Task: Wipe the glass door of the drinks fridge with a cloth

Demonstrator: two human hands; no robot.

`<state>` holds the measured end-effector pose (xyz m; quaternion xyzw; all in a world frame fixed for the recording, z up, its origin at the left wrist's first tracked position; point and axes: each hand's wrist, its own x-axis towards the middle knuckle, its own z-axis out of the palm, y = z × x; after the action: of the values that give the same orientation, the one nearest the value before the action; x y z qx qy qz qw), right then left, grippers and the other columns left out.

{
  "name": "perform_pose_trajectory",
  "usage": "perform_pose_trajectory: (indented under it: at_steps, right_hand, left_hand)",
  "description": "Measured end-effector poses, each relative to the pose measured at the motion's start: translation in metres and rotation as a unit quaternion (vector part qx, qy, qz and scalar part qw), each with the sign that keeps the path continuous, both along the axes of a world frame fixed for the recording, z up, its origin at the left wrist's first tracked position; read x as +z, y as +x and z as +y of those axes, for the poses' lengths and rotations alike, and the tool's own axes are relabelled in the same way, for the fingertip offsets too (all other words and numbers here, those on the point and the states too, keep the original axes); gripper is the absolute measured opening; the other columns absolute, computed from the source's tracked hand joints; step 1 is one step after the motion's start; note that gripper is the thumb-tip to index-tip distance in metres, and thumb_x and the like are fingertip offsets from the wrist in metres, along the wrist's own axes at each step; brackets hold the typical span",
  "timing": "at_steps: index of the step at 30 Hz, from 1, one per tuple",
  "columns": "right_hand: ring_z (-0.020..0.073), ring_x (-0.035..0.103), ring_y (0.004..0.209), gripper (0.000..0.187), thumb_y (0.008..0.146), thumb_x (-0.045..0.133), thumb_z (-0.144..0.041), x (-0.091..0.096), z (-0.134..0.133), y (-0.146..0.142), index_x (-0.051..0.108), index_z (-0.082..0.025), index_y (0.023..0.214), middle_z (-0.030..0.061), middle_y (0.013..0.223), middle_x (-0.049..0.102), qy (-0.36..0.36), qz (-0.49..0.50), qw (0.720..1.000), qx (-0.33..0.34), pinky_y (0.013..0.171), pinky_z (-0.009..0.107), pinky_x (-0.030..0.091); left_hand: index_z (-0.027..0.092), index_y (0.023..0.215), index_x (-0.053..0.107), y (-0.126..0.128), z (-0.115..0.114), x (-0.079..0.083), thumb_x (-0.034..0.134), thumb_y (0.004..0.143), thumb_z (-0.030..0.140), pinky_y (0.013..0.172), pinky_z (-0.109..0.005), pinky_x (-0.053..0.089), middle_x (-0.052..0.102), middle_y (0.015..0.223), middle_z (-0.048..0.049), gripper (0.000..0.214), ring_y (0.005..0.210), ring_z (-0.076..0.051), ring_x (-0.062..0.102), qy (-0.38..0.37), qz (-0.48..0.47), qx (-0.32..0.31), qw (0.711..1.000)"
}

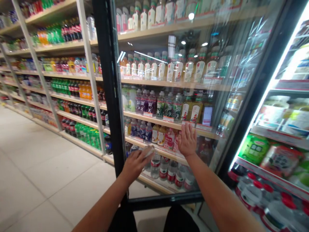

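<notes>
A glass fridge door (224, 42) with a black frame (109, 96) stands swung open in front of me. My right hand (187, 140) lies flat on the glass, fingers stretched upward. My left hand (135, 163) is closed on a small pale cloth (149, 150) and presses it against the glass, low down near the frame. Through the glass I see store shelves of drink bottles (166, 104).
The lit fridge interior is at the right, with green and red packs (256, 149) and red-capped bottles (253, 190) on its shelves. Long aisle shelving with soda bottles (72, 90) runs along the left. A pale tiled floor (36, 161) stretches away to the left.
</notes>
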<state>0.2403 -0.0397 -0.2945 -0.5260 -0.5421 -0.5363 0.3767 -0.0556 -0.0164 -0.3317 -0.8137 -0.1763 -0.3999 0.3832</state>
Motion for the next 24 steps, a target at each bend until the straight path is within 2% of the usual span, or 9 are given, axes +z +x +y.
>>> perform_pose_trajectory:
  at_steps: [5,7,11,13,15,18,20,22,24]
  right_hand:
    - [0.0266,0.033,0.148,0.062,0.098,0.04,-0.028,-0.001,0.001,0.001,0.026,-0.013,0.157,0.0177,0.153,0.045,0.004,-0.007,1.0,-0.002,0.123,0.048,0.02]
    - [0.0263,0.032,0.149,0.063,0.098,0.041,-0.028,-0.001,0.002,0.002,0.025,-0.013,0.157,0.0176,0.153,0.044,0.004,-0.005,1.0,0.007,0.123,0.048,0.02]
    - [0.0261,0.028,0.15,0.065,0.097,0.042,-0.027,-0.001,0.001,0.001,0.023,-0.012,0.158,0.0177,0.154,0.043,0.002,0.0,1.0,0.022,0.123,0.049,0.018]
    - [0.0259,0.027,0.151,0.065,0.098,0.042,-0.027,-0.001,0.001,0.001,0.023,-0.012,0.158,0.0175,0.153,0.045,0.005,-0.004,1.0,0.017,0.123,0.049,0.017]
    - [0.0257,0.027,0.151,0.064,0.098,0.041,-0.027,0.0,0.0,0.0,0.023,-0.012,0.158,0.0173,0.152,0.046,0.006,-0.007,1.0,0.012,0.123,0.048,0.018]
    - [0.026,0.03,0.15,0.064,0.098,0.041,-0.028,0.0,0.0,0.0,0.024,-0.012,0.158,0.0171,0.153,0.045,0.005,-0.005,1.0,0.008,0.123,0.048,0.019]
    - [0.026,0.03,0.149,0.064,0.098,0.041,-0.028,0.0,0.0,-0.001,0.023,-0.013,0.158,0.0167,0.153,0.045,0.001,-0.001,1.0,0.008,0.123,0.048,0.019]
    - [0.0256,0.03,0.15,0.065,0.098,0.042,-0.027,0.0,0.0,-0.001,0.021,-0.014,0.158,0.0163,0.154,0.044,-0.001,0.003,1.0,0.013,0.123,0.048,0.019]
    - [0.0255,0.028,0.15,0.066,0.098,0.042,-0.027,0.0,0.0,-0.001,0.019,-0.013,0.159,0.0165,0.153,0.045,0.002,0.003,1.0,0.018,0.123,0.049,0.018]
  left_hand:
    - [0.03,0.15,0.041,-0.004,0.013,0.058,0.05,0.094,0.008,0.096,-0.041,0.048,0.056,0.143,-0.011,0.061,0.122,-0.027,0.059,0.012,-0.149,0.038,0.988]
    - [0.03,0.15,0.042,0.0,0.01,0.053,0.05,0.093,0.007,0.095,-0.041,0.047,0.056,0.142,-0.0117,0.062,0.122,-0.027,0.059,0.005,-0.167,0.036,0.985]
    - [0.027,0.145,0.049,0.007,-0.003,0.003,0.046,0.093,0.004,0.091,-0.038,0.049,0.058,0.14,-0.01,0.057,0.113,-0.024,0.063,-0.03,-0.074,-0.001,0.997]
    - [0.029,0.142,0.053,0.006,-0.005,-0.008,0.046,0.093,0.007,0.088,-0.037,0.051,0.06,0.139,-0.0073,0.054,0.102,-0.022,0.065,-0.035,-0.031,-0.008,0.999]
    - [0.031,0.142,0.052,0.004,-0.002,0.004,0.046,0.094,0.009,0.089,-0.037,0.051,0.059,0.14,-0.0066,0.054,0.102,-0.022,0.066,-0.031,-0.029,-0.003,0.999]
    - [0.03,0.145,0.049,0.005,0.007,0.044,0.048,0.094,0.009,0.095,-0.04,0.049,0.056,0.143,-0.0094,0.055,0.115,-0.025,0.062,-0.018,-0.097,0.002,0.995]
    - [0.029,0.145,0.049,0.013,0.01,0.061,0.049,0.094,0.009,0.097,-0.041,0.047,0.054,0.145,-0.0111,0.054,0.121,-0.026,0.059,-0.016,-0.152,0.007,0.988]
    - [0.028,0.144,0.05,0.026,0.006,0.055,0.049,0.095,0.01,0.098,-0.041,0.046,0.053,0.146,-0.0105,0.052,0.124,-0.026,0.057,-0.03,-0.155,0.006,0.988]
    - [0.028,0.142,0.052,0.042,-0.002,0.03,0.049,0.096,0.011,0.095,-0.038,0.047,0.054,0.146,-0.0071,0.05,0.12,-0.023,0.058,-0.044,-0.086,-0.014,0.995]
